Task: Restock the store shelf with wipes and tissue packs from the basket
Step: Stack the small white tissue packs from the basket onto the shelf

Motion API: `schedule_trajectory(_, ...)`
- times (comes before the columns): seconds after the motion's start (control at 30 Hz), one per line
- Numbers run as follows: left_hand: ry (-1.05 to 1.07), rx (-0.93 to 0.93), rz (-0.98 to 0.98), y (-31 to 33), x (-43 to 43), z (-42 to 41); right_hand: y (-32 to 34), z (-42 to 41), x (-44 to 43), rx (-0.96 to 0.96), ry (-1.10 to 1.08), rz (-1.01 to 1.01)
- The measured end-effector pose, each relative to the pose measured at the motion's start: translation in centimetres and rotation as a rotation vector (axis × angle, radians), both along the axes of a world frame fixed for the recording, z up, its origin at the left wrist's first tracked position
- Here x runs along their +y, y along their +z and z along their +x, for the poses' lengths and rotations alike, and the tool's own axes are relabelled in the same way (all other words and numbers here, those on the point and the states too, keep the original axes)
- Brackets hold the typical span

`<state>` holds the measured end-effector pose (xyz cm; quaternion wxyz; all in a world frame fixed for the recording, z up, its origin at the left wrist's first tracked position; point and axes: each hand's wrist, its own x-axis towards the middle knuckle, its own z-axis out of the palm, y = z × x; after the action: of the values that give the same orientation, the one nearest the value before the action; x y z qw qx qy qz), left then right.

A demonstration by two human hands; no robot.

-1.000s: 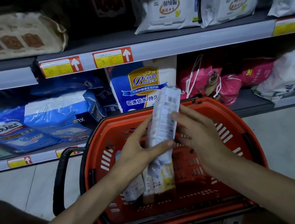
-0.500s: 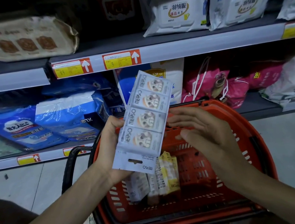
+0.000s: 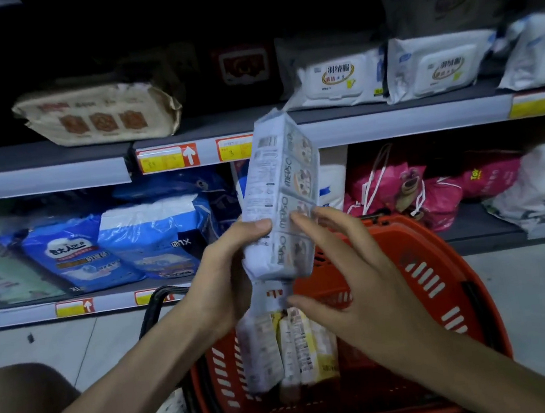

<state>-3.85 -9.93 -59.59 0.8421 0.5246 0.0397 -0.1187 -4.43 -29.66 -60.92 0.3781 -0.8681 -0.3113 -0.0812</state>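
Note:
My left hand [image 3: 222, 273] grips a long white multi-pack of pocket tissues [image 3: 279, 192] near its lower end, holding it upright above the red basket [image 3: 442, 275]. My right hand [image 3: 350, 275] is spread open beside the pack, its fingertips touching the right edge and the bottom flap. More tissue packs [image 3: 300, 345], white and yellow, stand upright inside the basket. The upper shelf [image 3: 373, 120] behind the pack carries white wipes packs [image 3: 338, 78].
A beige pack [image 3: 101, 115] lies on the upper shelf at left. Blue diaper bags [image 3: 152, 237] and pink bags [image 3: 408, 187] fill the lower shelf. The basket's black handle [image 3: 153, 308] hangs to the left. My knee [image 3: 22, 404] shows at bottom left.
The tissue multi-pack has turned from face-on to edge-on and risen higher toward the upper shelf. My right hand has closed in to touch it. The camera tilted up.

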Motion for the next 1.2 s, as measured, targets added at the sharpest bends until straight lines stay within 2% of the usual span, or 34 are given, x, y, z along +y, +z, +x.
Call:
schedule_trajectory(0.13,0.053,-0.180,0.118,3.1,0.0,-1.1,2.3,0.6,1.1,-0.071,-0.028,0.162)
schedule_trajectory(0.3,0.113,-0.298,0.209,7.9,1.8,-2.3,6.1,0.2,2.9,-0.128,0.090,0.338)
schedule_trajectory(0.37,0.119,-0.386,0.334,9.7,3.7,-2.7,8.2,-0.2,3.7,-0.089,0.138,0.393)
schedule_trajectory(0.47,0.079,-0.597,0.628,12.8,6.9,-4.5,11.5,-0.6,5.0,-0.016,0.238,0.461)
schedule_trajectory(0.53,0.046,-0.672,0.719,15.2,8.8,-5.6,13.9,-0.9,6.2,0.003,0.289,0.511)
schedule_trajectory(0.73,0.146,-0.767,0.866,22.2,12.9,-7.5,20.7,-0.9,11.3,0.000,0.423,0.571)
schedule_trajectory(0.87,0.224,-0.769,0.943,26.3,15.4,-7.7,24.5,0.2,14.7,-0.051,0.458,0.557)
schedule_trajectory(1.07,0.355,-0.810,1.058,30.6,19.2,-5.0,29.5,3.8,19.9,-0.118,0.410,0.506)
schedule_trajectory(1.2,0.365,-0.780,1.022,33.1,21.4,-1.5,32.3,7.0,22.7,-0.177,0.321,0.487)
